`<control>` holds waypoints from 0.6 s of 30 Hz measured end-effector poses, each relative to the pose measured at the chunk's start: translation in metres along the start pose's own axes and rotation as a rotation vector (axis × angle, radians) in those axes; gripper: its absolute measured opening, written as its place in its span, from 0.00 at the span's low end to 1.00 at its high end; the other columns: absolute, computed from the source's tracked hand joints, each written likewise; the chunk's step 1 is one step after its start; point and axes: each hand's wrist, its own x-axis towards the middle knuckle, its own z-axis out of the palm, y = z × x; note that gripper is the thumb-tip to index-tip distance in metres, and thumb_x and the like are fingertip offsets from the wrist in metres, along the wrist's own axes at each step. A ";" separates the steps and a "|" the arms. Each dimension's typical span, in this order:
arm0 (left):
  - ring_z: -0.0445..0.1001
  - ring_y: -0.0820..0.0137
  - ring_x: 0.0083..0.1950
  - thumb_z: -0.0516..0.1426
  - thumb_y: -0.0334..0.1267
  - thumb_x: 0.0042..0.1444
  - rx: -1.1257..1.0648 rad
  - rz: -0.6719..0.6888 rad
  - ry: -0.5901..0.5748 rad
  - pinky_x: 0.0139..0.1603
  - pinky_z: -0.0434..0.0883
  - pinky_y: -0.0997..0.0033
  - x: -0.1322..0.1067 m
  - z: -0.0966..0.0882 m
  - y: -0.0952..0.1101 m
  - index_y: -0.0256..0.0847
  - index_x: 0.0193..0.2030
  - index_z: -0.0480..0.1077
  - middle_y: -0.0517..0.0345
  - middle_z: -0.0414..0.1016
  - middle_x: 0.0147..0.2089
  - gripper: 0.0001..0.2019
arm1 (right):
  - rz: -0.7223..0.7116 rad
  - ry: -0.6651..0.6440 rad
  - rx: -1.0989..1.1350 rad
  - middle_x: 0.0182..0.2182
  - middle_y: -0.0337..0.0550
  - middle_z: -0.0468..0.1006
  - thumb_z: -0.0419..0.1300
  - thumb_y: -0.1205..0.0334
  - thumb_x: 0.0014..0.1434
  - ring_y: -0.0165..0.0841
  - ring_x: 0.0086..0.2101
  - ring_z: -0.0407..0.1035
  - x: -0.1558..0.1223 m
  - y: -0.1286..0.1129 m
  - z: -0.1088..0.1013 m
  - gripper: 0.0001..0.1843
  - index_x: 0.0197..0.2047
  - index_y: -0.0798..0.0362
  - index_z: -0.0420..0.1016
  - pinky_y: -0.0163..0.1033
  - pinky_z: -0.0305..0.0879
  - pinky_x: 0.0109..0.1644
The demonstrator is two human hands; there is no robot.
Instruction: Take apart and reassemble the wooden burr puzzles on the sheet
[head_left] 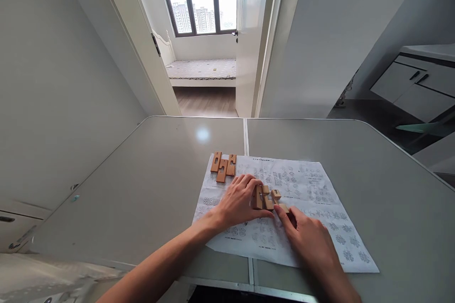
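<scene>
left hand [239, 201] and right hand [310, 239] meet, fingers [280, 212] curled.

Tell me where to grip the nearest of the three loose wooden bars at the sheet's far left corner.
Take the middle bar by its two long sides near the end closest to you, coming from above. It lies flat on the instruction sheet, juts nearer than its neighbours, so that end is free; both hands are busy elsewhere.

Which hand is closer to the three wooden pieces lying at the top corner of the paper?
Left. The left hand lies just below the three wooden pieces, holding the partly built puzzle. The right hand is farther down and to the right, fingertips at that puzzle.
</scene>
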 end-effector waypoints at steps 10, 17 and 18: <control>0.75 0.55 0.60 0.71 0.55 0.51 -0.070 0.049 -0.074 0.59 0.74 0.55 -0.001 -0.003 0.003 0.46 0.59 0.63 0.49 0.72 0.61 0.34 | 0.034 -0.057 0.032 0.31 0.44 0.84 0.46 0.36 0.71 0.47 0.35 0.78 0.000 -0.002 -0.004 0.25 0.36 0.45 0.70 0.41 0.58 0.35; 0.76 0.54 0.60 0.68 0.54 0.56 -0.055 0.067 -0.081 0.60 0.73 0.53 -0.002 -0.001 0.004 0.46 0.62 0.62 0.50 0.73 0.63 0.33 | 0.045 -0.039 0.123 0.26 0.39 0.81 0.47 0.34 0.68 0.45 0.30 0.75 0.001 0.001 -0.002 0.23 0.38 0.44 0.67 0.41 0.58 0.34; 0.76 0.54 0.60 0.67 0.55 0.56 -0.050 0.066 -0.081 0.60 0.73 0.53 -0.002 0.000 0.004 0.46 0.62 0.62 0.50 0.73 0.63 0.32 | 0.046 -0.040 0.132 0.25 0.39 0.80 0.47 0.33 0.67 0.44 0.29 0.75 0.001 0.002 -0.001 0.24 0.39 0.44 0.66 0.41 0.58 0.34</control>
